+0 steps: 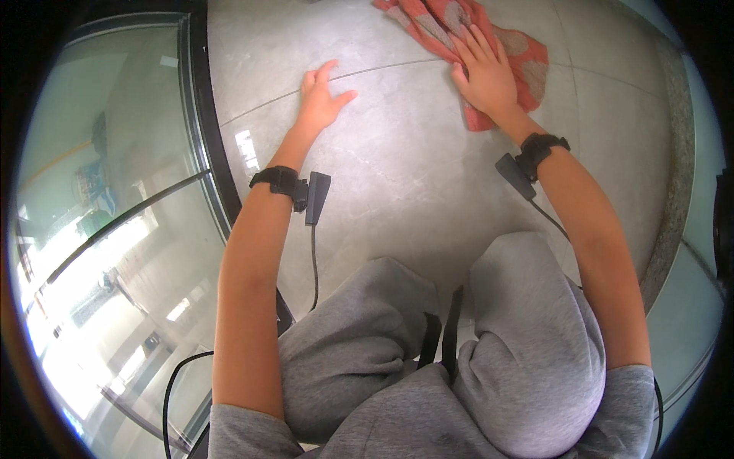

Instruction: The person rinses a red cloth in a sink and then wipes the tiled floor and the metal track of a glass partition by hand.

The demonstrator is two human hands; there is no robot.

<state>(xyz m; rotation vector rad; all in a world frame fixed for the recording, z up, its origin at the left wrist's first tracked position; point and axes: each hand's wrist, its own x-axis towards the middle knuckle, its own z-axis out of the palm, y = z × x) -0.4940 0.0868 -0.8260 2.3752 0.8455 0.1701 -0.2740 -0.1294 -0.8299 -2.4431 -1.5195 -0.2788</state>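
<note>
A red cloth with beige patches [530, 57] lies bunched on the grey tiled floor [390, 149], towards the top right of the view. My right hand [487, 77] rests on it palm down, fingers stretched out over the folds. The cloth spreads out on both sides of that hand. Further left, my left hand [324, 97] is at the floor near a tile joint, with its thumb and fingers apart and nothing in it. Whether its fingertips touch the tile I cannot tell.
At the left stands a glass panel in a black frame [200, 97], full of reflections. A speckled stone strip [676, 149] and pale panels [702, 183] bound the floor on the right. Wrist straps carry black devices [318, 198] with cables. My bent knees [527, 298] are close below.
</note>
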